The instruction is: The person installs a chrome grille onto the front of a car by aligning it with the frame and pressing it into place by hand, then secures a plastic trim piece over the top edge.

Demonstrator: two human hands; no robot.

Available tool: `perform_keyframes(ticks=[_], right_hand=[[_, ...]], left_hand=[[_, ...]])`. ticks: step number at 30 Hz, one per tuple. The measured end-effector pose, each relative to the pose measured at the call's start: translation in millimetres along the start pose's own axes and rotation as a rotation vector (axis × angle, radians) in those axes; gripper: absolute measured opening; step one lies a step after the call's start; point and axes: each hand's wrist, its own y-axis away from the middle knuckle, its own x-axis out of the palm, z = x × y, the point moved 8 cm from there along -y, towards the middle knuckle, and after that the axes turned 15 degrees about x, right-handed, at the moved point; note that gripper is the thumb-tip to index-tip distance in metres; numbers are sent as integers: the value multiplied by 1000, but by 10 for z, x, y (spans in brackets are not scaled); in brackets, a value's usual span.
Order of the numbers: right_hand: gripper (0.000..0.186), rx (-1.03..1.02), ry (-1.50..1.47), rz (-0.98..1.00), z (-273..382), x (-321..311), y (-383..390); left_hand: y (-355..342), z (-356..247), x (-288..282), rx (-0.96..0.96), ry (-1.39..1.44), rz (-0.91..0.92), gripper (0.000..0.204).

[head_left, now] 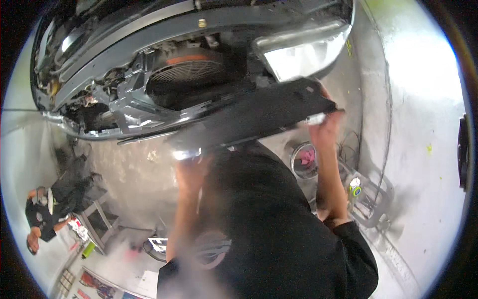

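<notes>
Grey concrete floor (413, 124) lies around a car front (149, 65) with its bumper off, fan (186, 70) and headlight (303, 52) bare. Both hands grip a long black panel (254, 117) just below them: left hand (191, 167) clasps its left end, right hand (323, 124) its right. A round bucket (304, 160) and a wire cart (366, 199) stand close right; another person (47, 209) sits well apart, left.

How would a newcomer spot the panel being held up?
Start at the car's stripped front end, with its round fan and headlight. Just below them a long flat black panel slants across, gripped by the left hand and right hand. It alone is matte black, loose and hand-held.
</notes>
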Motion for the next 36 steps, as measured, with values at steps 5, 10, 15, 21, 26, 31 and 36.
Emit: perform_keyframes(ticks=[5,10,15,21,26,31,36], right_hand=[[59,106,161,-190,-414,-14,-363],[58,230,-20,-162,-587,166,-623],[55,271,-8,-165,-713,73,-825],[69,195,9,-207,-540,40,-989],[66,209,-49,-201,-251,369,-893],[60,239,-191,-232,-252,721,-765],[42,62,385,-144,-652,1003,-643]], left_hand=[[56,249,-21,-532,706,-469,80],[40,323,-102,-590,700,-449,53],[-32,320,-161,-503,800,-401,49],[-302,384,-153,-372,863,-400,61],[-222,223,-153,-313,859,-397,62],[-113,82,-444,-261,868,-480,75],[32,29,-1208,-175,881,-673,67]])
